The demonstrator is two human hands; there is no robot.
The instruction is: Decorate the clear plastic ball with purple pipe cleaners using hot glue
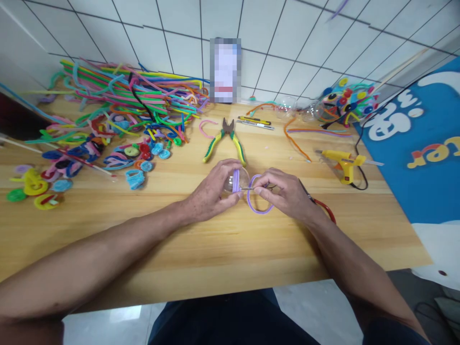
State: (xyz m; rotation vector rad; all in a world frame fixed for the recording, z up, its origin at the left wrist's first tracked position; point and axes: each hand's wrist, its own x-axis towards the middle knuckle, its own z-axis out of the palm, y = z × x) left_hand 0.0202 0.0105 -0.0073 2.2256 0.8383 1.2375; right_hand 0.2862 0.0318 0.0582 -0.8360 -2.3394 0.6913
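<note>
My left hand (219,189) is closed around a clear plastic ball (245,177). Purple pipe cleaner (236,180) is wound round that ball in side-by-side bands. Pinched in my right hand (282,189) is a thin, metal-looking tool (247,189), whose tip meets the ball near the purple bands. A loop of purple pipe cleaner (260,212) hangs or lies by my right fingers; where its ends go is hidden. Beside my right wrist a curved red handle (326,210) shows, and I cannot tell what it belongs to.
Yellow-green pliers (227,136) lie beyond my hands, with craft knives (255,120) behind. A yellow glue gun (343,165) rests right. Pipe cleaners (132,91) and coiled pieces (134,178) cover the left. A phone (225,69) leans on the tiled wall; decorated ball (348,103) back right.
</note>
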